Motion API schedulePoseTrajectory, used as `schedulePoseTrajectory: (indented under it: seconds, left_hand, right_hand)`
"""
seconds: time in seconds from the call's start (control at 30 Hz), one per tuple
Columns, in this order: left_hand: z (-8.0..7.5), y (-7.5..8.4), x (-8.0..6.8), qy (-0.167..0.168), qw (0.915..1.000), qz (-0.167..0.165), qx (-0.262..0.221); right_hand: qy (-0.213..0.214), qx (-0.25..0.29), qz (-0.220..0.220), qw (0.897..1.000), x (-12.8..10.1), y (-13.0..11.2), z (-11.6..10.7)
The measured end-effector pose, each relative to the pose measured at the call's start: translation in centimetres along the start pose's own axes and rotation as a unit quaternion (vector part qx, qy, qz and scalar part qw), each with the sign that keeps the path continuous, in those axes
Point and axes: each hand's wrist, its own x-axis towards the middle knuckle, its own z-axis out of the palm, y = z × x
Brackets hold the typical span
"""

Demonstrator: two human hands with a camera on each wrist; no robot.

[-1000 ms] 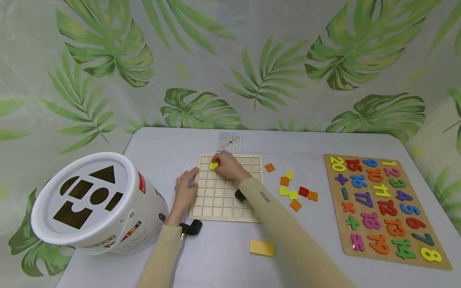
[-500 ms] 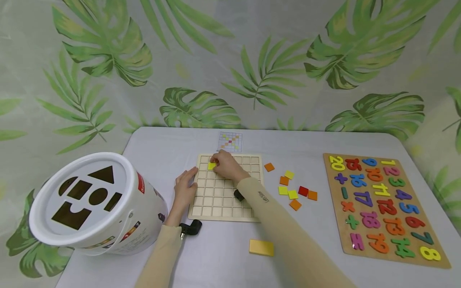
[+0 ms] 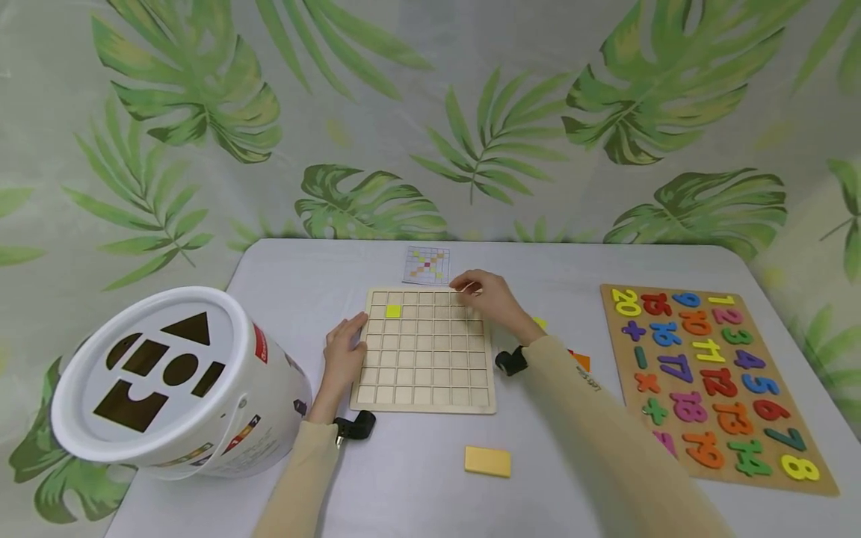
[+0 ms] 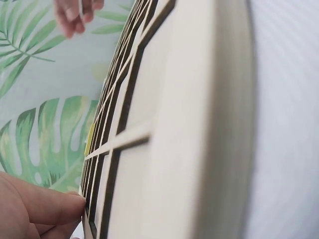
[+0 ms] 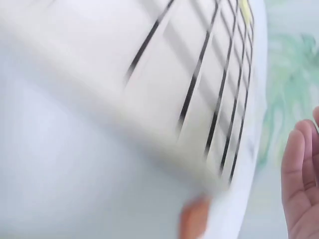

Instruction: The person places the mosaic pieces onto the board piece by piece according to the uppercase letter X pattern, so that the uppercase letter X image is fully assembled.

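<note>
A yellow square tile lies in a cell near the upper left of the wooden grid board. My left hand rests against the board's left edge, its fingertips touching the rim in the left wrist view. Over the upper right corner of the board is my right hand, with loosely bent fingers and nothing seen between them. The right wrist view shows that hand at the right, and a blurred orange tile just beyond the board's edge.
Beyond the board lies a pattern card. My right arm partly covers loose tiles, including an orange one. A white shape-sorter bucket stands left, a number board lies right, and a yellow block sits in front.
My right hand has let go of the yellow tile, which stays in a cell, and has moved right to the board's upper right corner. My left hand stays at the left edge.
</note>
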Motion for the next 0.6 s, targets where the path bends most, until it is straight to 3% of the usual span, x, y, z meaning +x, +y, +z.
schedulePoseTrajectory:
  seconds: [0.13,0.33,0.43,0.6]
  left_hand:
    - [-0.1,0.0,0.0,-0.001,1.0000,-0.001,0.004]
    - [-0.3,0.1,-0.1,-0.001,0.9999,-0.009,0.005]
    - [-0.3,0.2,-0.2,-0.002,1.0000,-0.008,0.002]
    - [-0.2,0.3,-0.2,-0.004,1.0000,-0.004,-0.004]
  right_hand:
    - [0.022,0.000,0.048,0.999,-1.6,2.5,-2.8]
    - [-0.022,-0.011,0.134,0.991,-3.2,5.3,-4.9]
    - [-0.036,-0.022,0.130,0.991,-3.4,5.8,-4.9]
    - [-0.041,-0.062,0.075,0.994,-3.4,6.1,-4.6]
